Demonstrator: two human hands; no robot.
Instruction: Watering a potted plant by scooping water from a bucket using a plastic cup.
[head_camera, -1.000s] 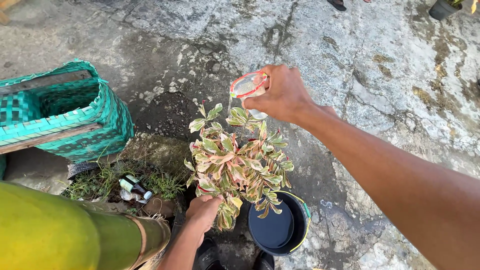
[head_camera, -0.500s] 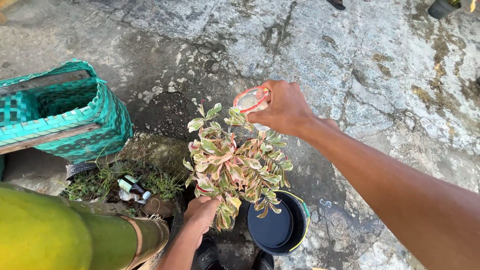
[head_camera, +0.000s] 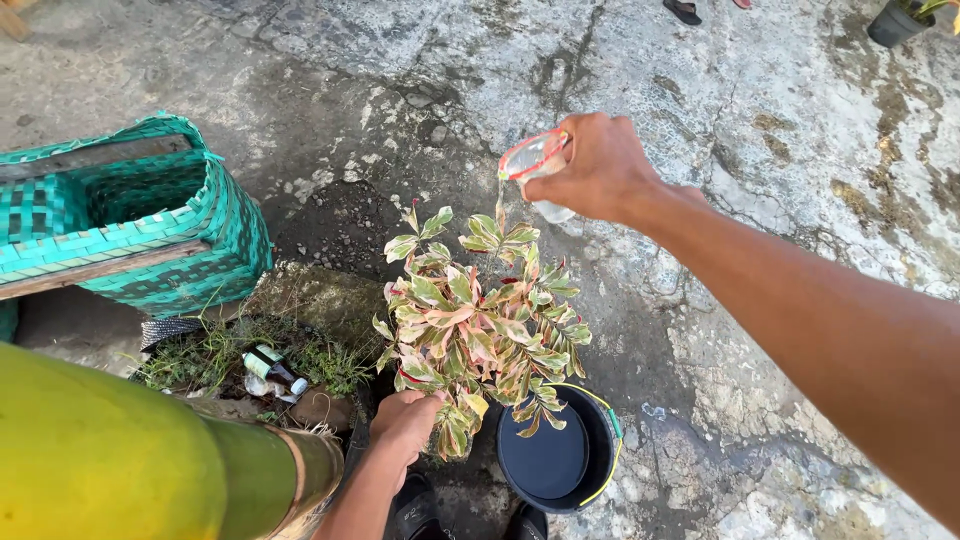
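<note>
My right hand (head_camera: 598, 168) grips a small clear plastic cup (head_camera: 535, 160) with a red rim, tipped over, and a thin stream of water falls from it onto a bushy plant (head_camera: 478, 322) with green, cream and pink leaves. My left hand (head_camera: 407, 422) is closed around the base of that plant, under the foliage; the pot or stem it holds is hidden by leaves.
A black bucket (head_camera: 560, 462) with a yellow-green handle stands just right of the plant. A green woven basket (head_camera: 120, 220) sits at the left on wet, cracked concrete. Weeds and small bottles (head_camera: 272, 370) lie beside it. A yellow-green pole (head_camera: 120, 460) crosses the lower left.
My right hand has tilted the cup further and drifted slightly lower over the plant; water now runs from it. My left hand stays at the plant's base.
</note>
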